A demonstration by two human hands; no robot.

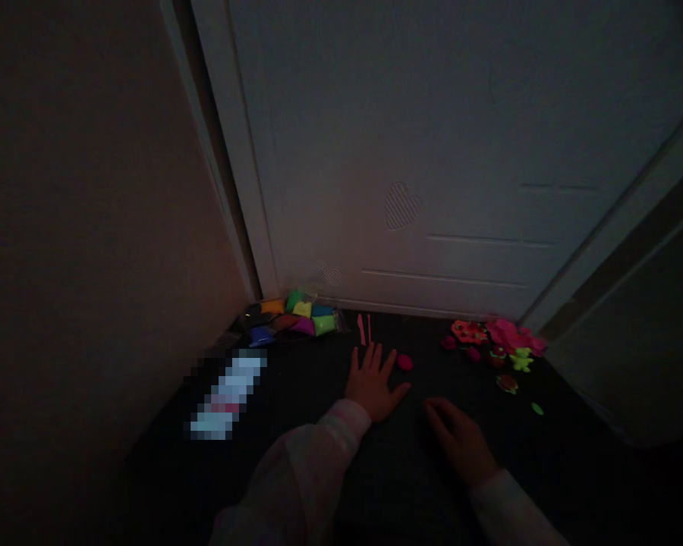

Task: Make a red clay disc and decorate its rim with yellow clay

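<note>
The scene is very dim. My left hand (374,383) lies flat on the dark floor surface (330,425) with its fingers spread, holding nothing. A small pink clay disc (404,362) sits just right of its fingertips, apart from them. Two thin pink modelling tools (364,328) lie just beyond the fingers. My right hand (461,440) rests on the dark surface to the right, fingers loosely together and pointing left; I cannot make out anything in it.
Several bright clay packets (296,315) are piled at the door's left corner. Pink, red and green clay flower shapes (498,341) lie at the right. A white door (432,152) stands behind, a wall (91,227) on the left. A blurred pale object (228,394) lies left.
</note>
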